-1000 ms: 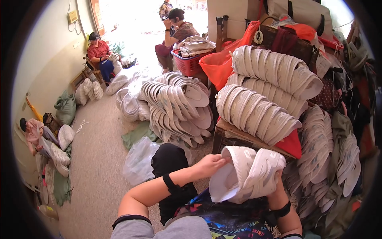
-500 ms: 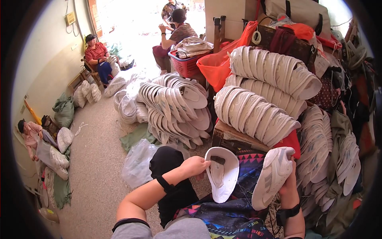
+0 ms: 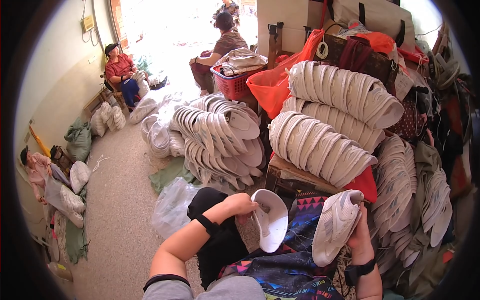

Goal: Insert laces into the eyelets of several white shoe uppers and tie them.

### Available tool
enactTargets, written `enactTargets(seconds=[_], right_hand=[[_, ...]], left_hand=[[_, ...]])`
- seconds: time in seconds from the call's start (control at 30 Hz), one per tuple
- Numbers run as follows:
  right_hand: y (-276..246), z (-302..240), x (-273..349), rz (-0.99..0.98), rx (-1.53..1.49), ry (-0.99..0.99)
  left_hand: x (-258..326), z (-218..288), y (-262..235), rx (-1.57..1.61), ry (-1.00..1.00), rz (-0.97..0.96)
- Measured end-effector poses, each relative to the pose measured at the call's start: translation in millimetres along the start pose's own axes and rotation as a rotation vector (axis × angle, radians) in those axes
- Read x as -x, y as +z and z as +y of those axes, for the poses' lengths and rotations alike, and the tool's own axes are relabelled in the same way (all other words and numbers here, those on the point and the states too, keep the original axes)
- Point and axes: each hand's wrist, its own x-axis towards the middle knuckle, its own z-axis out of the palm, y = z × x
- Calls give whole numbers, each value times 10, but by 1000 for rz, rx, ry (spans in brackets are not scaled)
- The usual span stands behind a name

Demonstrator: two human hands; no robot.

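Far to the left of the wooden stand (image 3: 295,174), I can see a person in a pink top (image 3: 40,167) with a clear bag of white shoe tops (image 3: 69,202). A green sack (image 3: 79,142) sits near there, by the wall. Farther back, still left of the stand, a person in a red shirt (image 3: 119,71) sits on a chair. A crumpled clear bag (image 3: 172,206) lies on the floor, left of the stand and nearer to me. Just left of the stand is a big pile of white shoe tops (image 3: 217,132). Behind that pile, a red basket (image 3: 234,84) has pale cloth in it.

In front of the stand, I see the left hand (image 3: 241,205). Its fingers are pinched closed on the left edge of the left shoe top (image 3: 274,225), which is white and tipped so I can look inside. A bright patterned cloth (image 3: 305,212) drapes in front of the stand, between the two hands. To the right of that cloth, the right shoe top (image 3: 334,230) is held up on a slant. The right hand (image 3: 359,234) is closed around its right side, and I cannot see all of those fingers. On the stand lie long rows of white shoe tops (image 3: 317,145). More shoe tops (image 3: 395,187) hang to the right of it.
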Motion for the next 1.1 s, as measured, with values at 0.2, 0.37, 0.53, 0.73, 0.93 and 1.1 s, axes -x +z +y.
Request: enactTargets(seconds=[0.2,0.37,0.53,0.73,0.93,1.1], right_hand=[[39,41,-47,23,58,-11],[-6,60,-54,40,58,-8],[-59,75,-82,78,90,-36],[-12,68,-59,81,145,-43],[81,72,-75,75,162,-49],[35,98,-96,98,155,-64]], left_hand=[[-65,-86,-12,94,9,-60],[-101,-87,35,0,51,-212],[-123,-79,55,-28,61,-225],[-174,-78,77,-36,60,-238],[-185,-38,60,-54,58,-228],[-163,-20,80,-70,47,-219]])
